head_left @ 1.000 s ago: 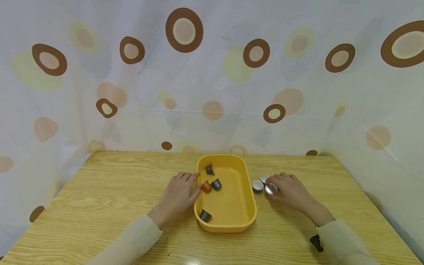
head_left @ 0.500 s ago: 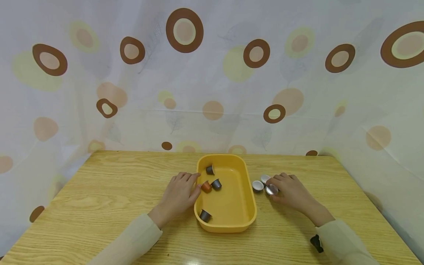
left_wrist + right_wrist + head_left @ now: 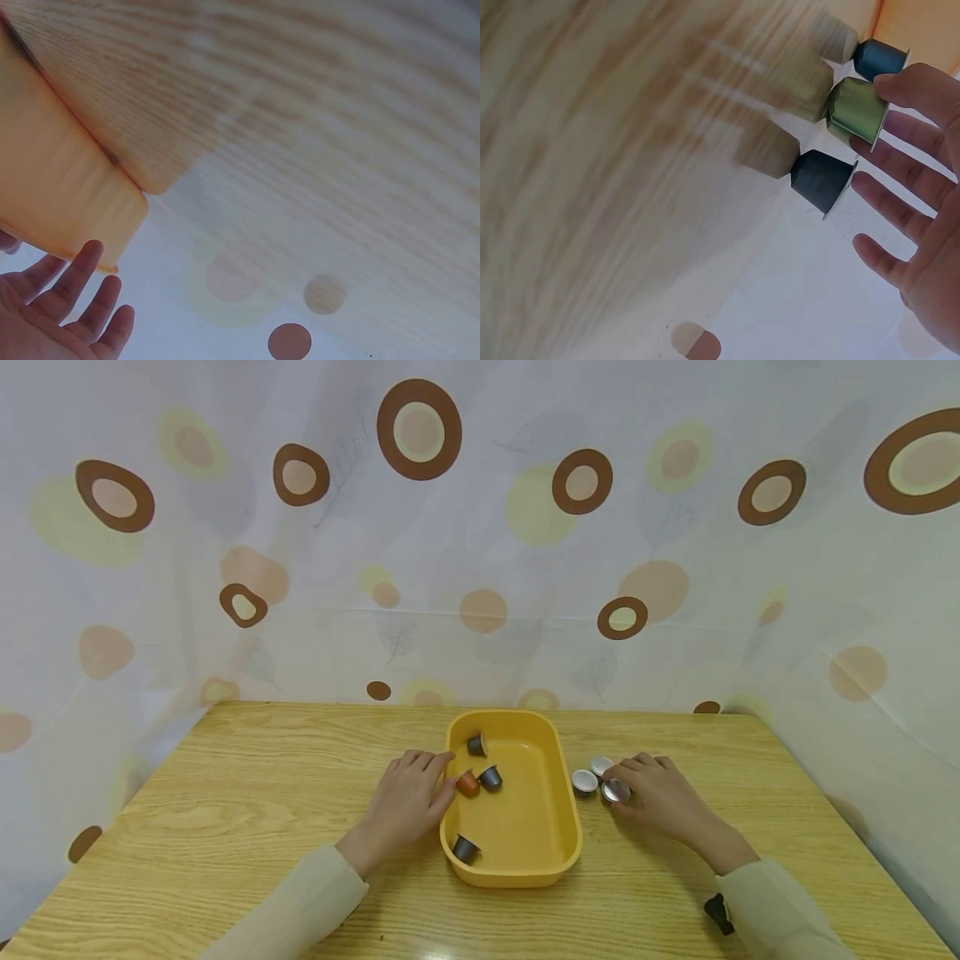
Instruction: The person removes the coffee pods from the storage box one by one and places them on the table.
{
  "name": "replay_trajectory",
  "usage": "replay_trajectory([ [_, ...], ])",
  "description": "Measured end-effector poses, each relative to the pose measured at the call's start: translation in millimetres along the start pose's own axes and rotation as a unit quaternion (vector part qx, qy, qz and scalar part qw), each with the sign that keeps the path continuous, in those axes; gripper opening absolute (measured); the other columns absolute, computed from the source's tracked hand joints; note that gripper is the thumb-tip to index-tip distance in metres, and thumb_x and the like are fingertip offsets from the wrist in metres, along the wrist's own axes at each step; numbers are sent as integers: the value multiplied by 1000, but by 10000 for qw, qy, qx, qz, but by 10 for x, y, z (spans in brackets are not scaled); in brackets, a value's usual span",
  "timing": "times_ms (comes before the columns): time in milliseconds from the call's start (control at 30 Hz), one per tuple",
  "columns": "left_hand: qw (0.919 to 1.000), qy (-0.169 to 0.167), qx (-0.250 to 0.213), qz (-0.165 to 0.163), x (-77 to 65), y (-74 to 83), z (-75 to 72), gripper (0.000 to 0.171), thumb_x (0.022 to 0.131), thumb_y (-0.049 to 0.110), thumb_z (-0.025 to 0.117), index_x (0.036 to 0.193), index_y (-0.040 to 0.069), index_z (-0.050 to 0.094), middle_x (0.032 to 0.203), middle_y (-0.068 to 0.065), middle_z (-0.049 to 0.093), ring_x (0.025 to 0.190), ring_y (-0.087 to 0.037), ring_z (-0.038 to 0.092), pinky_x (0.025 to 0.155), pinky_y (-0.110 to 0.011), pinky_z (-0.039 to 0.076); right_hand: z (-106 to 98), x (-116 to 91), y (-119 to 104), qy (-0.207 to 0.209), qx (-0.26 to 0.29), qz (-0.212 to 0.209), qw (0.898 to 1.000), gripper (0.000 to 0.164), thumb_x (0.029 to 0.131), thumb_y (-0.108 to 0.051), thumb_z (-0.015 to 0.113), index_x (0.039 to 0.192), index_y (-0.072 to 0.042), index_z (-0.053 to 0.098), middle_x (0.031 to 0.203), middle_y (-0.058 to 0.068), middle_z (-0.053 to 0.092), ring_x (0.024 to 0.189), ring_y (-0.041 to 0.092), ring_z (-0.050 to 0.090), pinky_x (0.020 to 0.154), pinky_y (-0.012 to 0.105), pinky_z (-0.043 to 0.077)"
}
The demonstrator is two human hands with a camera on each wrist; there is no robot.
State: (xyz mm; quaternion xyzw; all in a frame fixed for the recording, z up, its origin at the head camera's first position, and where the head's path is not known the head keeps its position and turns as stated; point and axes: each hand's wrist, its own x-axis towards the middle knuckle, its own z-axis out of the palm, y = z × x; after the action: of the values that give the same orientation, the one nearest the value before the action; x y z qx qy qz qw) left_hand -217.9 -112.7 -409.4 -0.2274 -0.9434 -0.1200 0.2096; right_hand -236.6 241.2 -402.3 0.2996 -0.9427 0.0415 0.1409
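My left hand (image 3: pixel 408 802) rests against the left rim of a yellow tray (image 3: pixel 517 875), fingers loosely extended; in the left wrist view its fingers (image 3: pixel 75 281) spread beside the tray's outer wall (image 3: pixel 67 165). Inside the tray lie an orange coffee capsule (image 3: pixel 468 784) and dark ones (image 3: pixel 491 778), (image 3: pixel 476 745), (image 3: pixel 465 849). Right of the tray, my right hand (image 3: pixel 663 797) pinches a silver-lidded capsule (image 3: pixel 617 791) between thumb and finger. From the right wrist its body is green (image 3: pixel 856 111). Two white-lidded capsules (image 3: pixel 585 781), (image 3: pixel 602 766) stand beside it, lids up; their bodies look dark (image 3: pixel 823 180).
A wooden table (image 3: pixel 247 810) carries everything. Behind it and at the sides hangs a pale curtain (image 3: pixel 480 543) with brown and yellow round shapes. A small black object (image 3: pixel 718 913) shows at the right sleeve (image 3: pixel 780 906).
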Motion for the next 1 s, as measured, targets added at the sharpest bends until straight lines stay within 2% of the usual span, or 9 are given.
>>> replay_trajectory([
  [200,10000,-81,-22,-27,0,5,-2,38,93,31,44,123,11,55,111,-4,63,104,-24,54,88,-41,45,-11,-20,-8,-9,51,27,10000,33,70,-22,76,100,-13,66,95,-1,66,90,22,56,80,51,44],
  [1000,10000,-68,10,-20,-3,-3,22,38,93,31,43,123,11,55,111,-4,63,105,-24,54,90,-41,44,-34,-34,22,69,331,59,9994,31,71,-20,75,101,-15,66,98,-1,66,95,24,55,83,54,40],
])
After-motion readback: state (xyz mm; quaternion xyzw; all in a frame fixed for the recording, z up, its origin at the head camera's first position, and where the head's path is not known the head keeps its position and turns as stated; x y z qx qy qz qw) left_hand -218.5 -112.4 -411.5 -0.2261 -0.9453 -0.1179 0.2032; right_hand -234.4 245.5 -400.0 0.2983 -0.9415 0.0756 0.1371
